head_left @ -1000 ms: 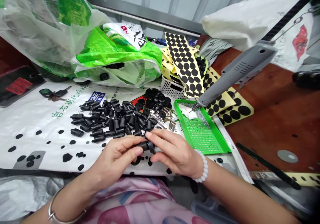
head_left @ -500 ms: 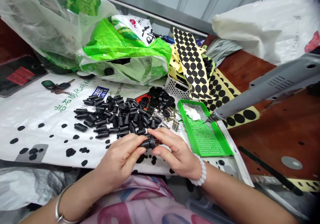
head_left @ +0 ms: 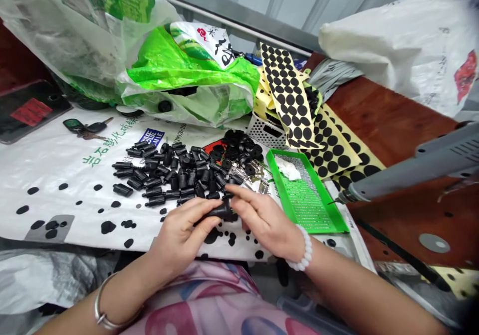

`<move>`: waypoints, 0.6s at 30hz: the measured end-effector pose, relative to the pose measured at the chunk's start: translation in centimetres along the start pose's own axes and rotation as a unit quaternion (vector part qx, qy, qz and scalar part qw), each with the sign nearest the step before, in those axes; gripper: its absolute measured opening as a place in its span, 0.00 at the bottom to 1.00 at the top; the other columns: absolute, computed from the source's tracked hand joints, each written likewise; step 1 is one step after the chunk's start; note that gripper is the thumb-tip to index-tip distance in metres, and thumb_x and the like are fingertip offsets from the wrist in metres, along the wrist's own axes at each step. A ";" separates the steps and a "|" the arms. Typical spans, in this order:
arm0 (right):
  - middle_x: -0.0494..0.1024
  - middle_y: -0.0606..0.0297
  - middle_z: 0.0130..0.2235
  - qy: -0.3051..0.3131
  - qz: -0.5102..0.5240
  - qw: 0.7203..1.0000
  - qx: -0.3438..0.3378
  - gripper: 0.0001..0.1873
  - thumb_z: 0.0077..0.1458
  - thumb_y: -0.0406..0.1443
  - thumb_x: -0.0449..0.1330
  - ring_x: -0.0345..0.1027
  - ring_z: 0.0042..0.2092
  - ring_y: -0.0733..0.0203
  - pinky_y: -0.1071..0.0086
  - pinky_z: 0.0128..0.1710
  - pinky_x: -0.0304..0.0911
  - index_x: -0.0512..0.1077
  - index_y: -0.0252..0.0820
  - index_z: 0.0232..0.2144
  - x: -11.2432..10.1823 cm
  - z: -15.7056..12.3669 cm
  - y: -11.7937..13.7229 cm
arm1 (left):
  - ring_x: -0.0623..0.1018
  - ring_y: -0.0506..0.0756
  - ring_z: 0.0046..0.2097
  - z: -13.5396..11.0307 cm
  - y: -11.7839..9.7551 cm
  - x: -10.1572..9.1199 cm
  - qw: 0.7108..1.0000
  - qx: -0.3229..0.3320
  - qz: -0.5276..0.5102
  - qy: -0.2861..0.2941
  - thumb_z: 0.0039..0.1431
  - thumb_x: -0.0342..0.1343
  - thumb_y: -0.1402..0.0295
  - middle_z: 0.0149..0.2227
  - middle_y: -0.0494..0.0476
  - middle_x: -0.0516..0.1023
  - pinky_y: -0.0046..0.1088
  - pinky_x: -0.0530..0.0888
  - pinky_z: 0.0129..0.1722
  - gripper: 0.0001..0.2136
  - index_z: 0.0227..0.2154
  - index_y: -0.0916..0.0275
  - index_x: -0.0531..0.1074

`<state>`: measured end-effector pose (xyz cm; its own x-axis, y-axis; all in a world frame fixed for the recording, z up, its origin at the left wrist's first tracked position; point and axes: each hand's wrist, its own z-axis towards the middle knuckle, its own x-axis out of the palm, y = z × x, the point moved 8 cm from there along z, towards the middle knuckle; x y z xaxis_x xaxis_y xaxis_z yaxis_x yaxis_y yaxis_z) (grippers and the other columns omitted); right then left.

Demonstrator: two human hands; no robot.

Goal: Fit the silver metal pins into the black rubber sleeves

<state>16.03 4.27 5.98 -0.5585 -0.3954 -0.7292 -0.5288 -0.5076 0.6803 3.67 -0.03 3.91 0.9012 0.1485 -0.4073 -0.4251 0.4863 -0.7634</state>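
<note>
- The left grip (head_left: pixel 182 236) is curled, its thumb and fingers closed around the near end of a black plastic part (head_left: pixel 223 211), a short molded piece.
- The right grip (head_left: pixel 266 224) pinches the far end of that same part between its fingertips (head_left: pixel 236 190). Both grips hold it just above a white printed plastic sheet (head_left: pixel 56 215) on the tabletop (head_left: pixel 389 120).
- Just beyond the grips lies a heap of similar black plastic pieces (head_left: pixel 168 173), with black rubber rings (head_left: pixel 234 148) behind it and small metal parts (head_left: pixel 255 173) beside them.
- To the right of the grips sits a green tray (head_left: pixel 279 185) holding a perforated mesh and a white cloth (head_left: pixel 288 169).
- Farther right, a gray power tool (head_left: pixel 422 168) hangs with its tip near the tray.
- Beyond the grips are sheets of black dots on yellow backing (head_left: pixel 288 93) and a green-and-white plastic bag (head_left: pixel 190 71).
</note>
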 end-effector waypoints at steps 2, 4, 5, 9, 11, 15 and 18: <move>0.72 0.51 0.44 -0.011 -0.115 0.984 -0.133 0.29 0.60 0.49 0.46 0.69 0.36 0.58 0.63 0.38 0.66 0.61 0.35 0.54 -0.6 -0.5 1.9 | 0.76 0.49 0.32 0.2 0.7 -0.1 0.997 -0.059 -0.044 0.005 0.57 0.53 0.73 0.31 0.54 0.77 0.21 0.74 0.32 0.10 0.40 0.64 0.74; 0.68 0.47 0.49 0.006 -0.208 0.950 -0.233 0.27 0.61 0.44 0.47 0.68 0.44 0.54 0.61 0.43 0.64 0.55 0.33 0.58 0.0 -1.2 3.1 | 0.76 0.48 0.27 0.1 1.1 0.2 0.991 -0.103 -0.078 0.030 0.57 0.53 0.72 0.27 0.52 0.77 0.20 0.74 0.27 0.10 0.40 0.63 0.75; 0.69 0.46 0.48 0.012 -0.229 0.940 -0.254 0.26 0.62 0.42 0.46 0.68 0.44 0.54 0.61 0.42 0.65 0.56 0.31 0.57 0.3 -1.3 3.3 | 0.75 0.49 0.26 0.1 1.1 0.3 0.990 -0.107 -0.082 0.038 0.57 0.53 0.72 0.27 0.52 0.77 0.21 0.74 0.26 0.10 0.40 0.63 0.75; 0.74 0.60 0.27 0.048 -0.134 0.982 -0.125 0.24 0.65 0.43 0.39 0.68 0.28 0.63 0.72 0.29 0.62 0.70 0.33 0.36 1.0 -0.3 1.4 | 0.77 0.52 0.37 0.0 -0.2 0.1 1.000 -0.016 -0.011 0.005 0.56 0.53 0.74 0.36 0.58 0.78 0.25 0.74 0.37 0.12 0.42 0.64 0.74; 0.71 0.65 0.21 0.078 -0.100 0.991 -0.036 0.28 0.65 0.43 0.36 0.65 0.23 0.66 0.74 0.26 0.59 0.70 0.37 0.28 1.4 -0.1 0.2 | 0.76 0.51 0.38 -0.1 -0.4 0.3 1.000 0.013 0.008 0.003 0.56 0.53 0.75 0.37 0.59 0.77 0.24 0.73 0.39 0.12 0.43 0.65 0.73; 0.74 0.51 0.39 0.023 -0.167 0.978 -0.126 0.33 0.58 0.55 0.42 0.69 0.36 0.57 0.66 0.34 0.64 0.66 0.32 0.46 0.5 -0.5 1.6 | 0.77 0.49 0.33 0.1 0.9 0.4 0.997 -0.060 -0.041 0.020 0.57 0.53 0.73 0.33 0.55 0.78 0.21 0.74 0.33 0.11 0.41 0.64 0.74; 0.72 0.46 0.45 0.002 -0.203 0.959 -0.199 0.33 0.59 0.53 0.42 0.68 0.43 0.52 0.62 0.39 0.64 0.63 0.30 0.50 0.7 -0.8 2.4 | 0.77 0.49 0.29 0.1 1.6 0.5 0.991 -0.110 -0.068 0.036 0.57 0.53 0.72 0.29 0.53 0.78 0.20 0.74 0.28 0.10 0.40 0.64 0.75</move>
<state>14.89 2.13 7.03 -0.3551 -0.1062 -0.9288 -0.4160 -0.8718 0.2587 3.44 0.90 2.49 0.9463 0.0284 -0.3221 -0.3157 0.2965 -0.9013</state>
